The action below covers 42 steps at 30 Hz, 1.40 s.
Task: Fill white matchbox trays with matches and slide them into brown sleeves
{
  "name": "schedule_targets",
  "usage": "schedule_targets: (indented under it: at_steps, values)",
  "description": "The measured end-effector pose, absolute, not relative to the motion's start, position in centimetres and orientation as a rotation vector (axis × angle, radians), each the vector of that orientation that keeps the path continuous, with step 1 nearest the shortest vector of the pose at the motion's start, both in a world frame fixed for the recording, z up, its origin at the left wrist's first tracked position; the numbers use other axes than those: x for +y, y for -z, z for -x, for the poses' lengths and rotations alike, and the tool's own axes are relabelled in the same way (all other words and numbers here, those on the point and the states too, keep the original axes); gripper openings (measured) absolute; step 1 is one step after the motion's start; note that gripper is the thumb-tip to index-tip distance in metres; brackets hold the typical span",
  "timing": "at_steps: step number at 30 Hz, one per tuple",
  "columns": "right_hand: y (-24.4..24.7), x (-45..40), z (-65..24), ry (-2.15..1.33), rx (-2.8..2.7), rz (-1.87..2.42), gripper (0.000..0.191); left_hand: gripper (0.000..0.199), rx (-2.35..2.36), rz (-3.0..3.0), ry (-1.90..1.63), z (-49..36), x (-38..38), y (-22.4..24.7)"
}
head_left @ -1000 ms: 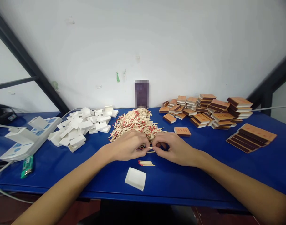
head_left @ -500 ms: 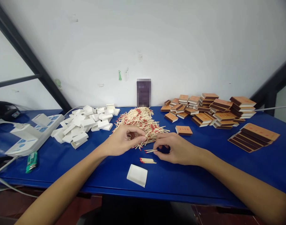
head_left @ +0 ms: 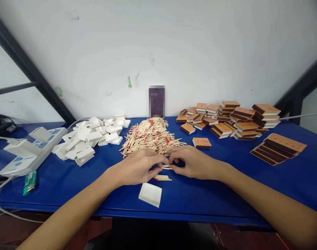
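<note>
Red-tipped matches lie in a large heap [head_left: 150, 135] at the middle of the blue table. In front of the heap, my left hand [head_left: 141, 166] is closed, fingertips together at the left ends of a few matches [head_left: 167, 167]. My right hand [head_left: 189, 161] pinches the right ends of those same matches, its fingertips close to the left ones. Just below lies a small row of matches [head_left: 163, 177], partly covered by my left hand. Nearer the table edge rests a white inner tray [head_left: 150, 194].
White matchbox trays [head_left: 87, 137] are piled at left, beside a power strip [head_left: 36, 152] and a green lighter [head_left: 30, 182]. Orange-brown matchbox sleeves [head_left: 245, 129] are stacked at right, with a fanned group [head_left: 278, 149] nearer. A dark purple box [head_left: 156, 101] stands against the wall.
My left hand has moved from the heap's edge down and right, and now meets the matches at my right hand's fingertips. The whole view has shifted slightly.
</note>
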State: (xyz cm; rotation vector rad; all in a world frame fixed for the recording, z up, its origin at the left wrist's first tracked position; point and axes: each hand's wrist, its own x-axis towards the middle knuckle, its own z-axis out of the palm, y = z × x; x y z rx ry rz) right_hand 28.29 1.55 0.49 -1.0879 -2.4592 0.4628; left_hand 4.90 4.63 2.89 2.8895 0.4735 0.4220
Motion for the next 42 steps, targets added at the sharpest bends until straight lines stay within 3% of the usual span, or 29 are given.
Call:
schedule_targets:
  at_steps: [8, 15, 28, 42]
  values:
    - [-0.7, 2.0, -28.7, -0.464, -2.446, 1.107, 0.007, 0.017, 0.371, -3.081, -0.454, -5.4, 4.4, -2.0]
    - [-0.9, 1.4, -28.1, -0.502, -2.421, 1.143, 0.016, 0.017, 0.459, -3.11, -0.717, -2.7, 6.3, -3.7]
    - [-0.4, 1.2, -27.3, -0.524, -2.407, 1.109, 0.015, 0.01, 0.584, -3.037, -0.472, -0.5, 6.6, -3.1]
    - [-1.1, 0.9, -27.6, -0.512, -2.488, 1.119, 0.004, 0.023, 0.556, -3.134, -0.561, -2.2, 5.8, -1.9]
